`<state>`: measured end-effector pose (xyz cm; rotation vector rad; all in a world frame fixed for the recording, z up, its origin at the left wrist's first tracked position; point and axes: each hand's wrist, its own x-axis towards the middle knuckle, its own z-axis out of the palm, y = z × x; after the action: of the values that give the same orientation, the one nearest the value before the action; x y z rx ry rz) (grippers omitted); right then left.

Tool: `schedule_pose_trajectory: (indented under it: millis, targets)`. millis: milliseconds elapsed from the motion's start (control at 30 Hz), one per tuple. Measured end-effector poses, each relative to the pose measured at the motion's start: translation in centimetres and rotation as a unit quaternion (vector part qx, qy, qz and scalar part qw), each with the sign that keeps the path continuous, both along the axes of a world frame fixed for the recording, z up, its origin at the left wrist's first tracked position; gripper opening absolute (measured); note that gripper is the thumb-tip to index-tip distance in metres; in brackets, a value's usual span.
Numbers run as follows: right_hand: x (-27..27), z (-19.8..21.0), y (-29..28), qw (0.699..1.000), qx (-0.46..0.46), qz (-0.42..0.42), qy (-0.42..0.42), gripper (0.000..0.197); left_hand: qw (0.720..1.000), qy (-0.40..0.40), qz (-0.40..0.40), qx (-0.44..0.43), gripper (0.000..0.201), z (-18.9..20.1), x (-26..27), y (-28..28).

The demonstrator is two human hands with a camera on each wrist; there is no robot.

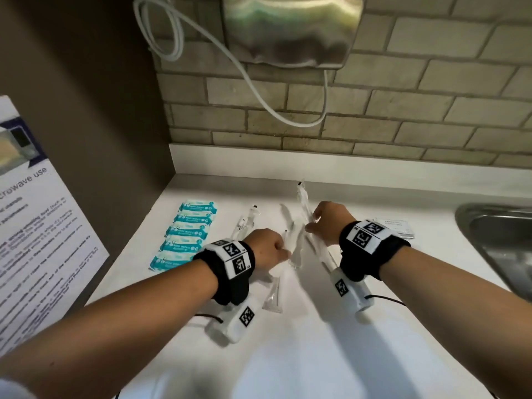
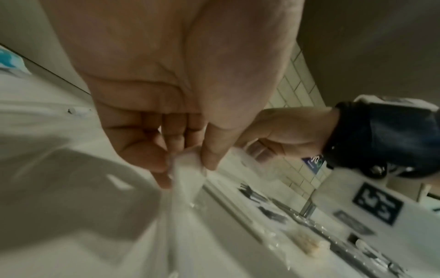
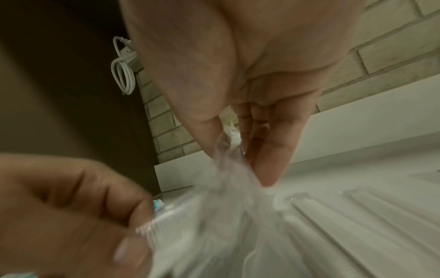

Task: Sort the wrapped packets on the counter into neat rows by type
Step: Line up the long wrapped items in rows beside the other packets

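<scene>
1. Packets: teal row (image 1: 187,234) lay at tabletop (image 1: 331,355) left; clear ones (image 1: 290,234) centre.
2. Left hand (image 1: 266,247) fingers (image 2: 161,169) pinched a clear sleeve (image 1: 277,280).
3. Right hand (image 1: 331,223) fingers (image 3: 266,165) pinched another sleeve (image 1: 309,223).
4. Best: lay both parallel, ends level, beside the others.

Worktop (image 1: 374,326) white. Five packets (image 1: 184,237) in row at left: teal and white, small white print. Long packets (image 1: 305,214) in middle: clear film, tiny black marks at ends. Wrist bands (image 1: 230,263) black, carrying white tags with black square codes. Far wall tiles (image 1: 431,110) beige, brick pattern, pale grout. Cable (image 1: 259,90) white. Sink (image 1: 503,240) grey steel.
</scene>
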<state>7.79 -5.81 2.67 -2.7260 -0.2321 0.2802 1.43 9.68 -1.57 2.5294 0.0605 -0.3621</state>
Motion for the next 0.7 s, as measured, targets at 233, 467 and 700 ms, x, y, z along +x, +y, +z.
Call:
schedule_pose_trajectory:
  millis: [233,467,700]
  targets:
    - [0.9,-0.7,0.0,1.0,-0.009,0.025,0.007,0.033,1.0,0.003,0.003,0.008,0.025,-2.2,-1.1,0.3]
    - [1.8,-1.6,0.3,0.999,-0.005,0.034,0.025,0.029,0.996,0.028,0.029,0.077,0.039,-1.3,-0.5,-0.1]
    - [1.6,-1.8,1.4,0.998,-0.001,0.053,0.036,0.034,0.993,0.003,0.075,0.091,0.04,0.4,0.9,2.2]
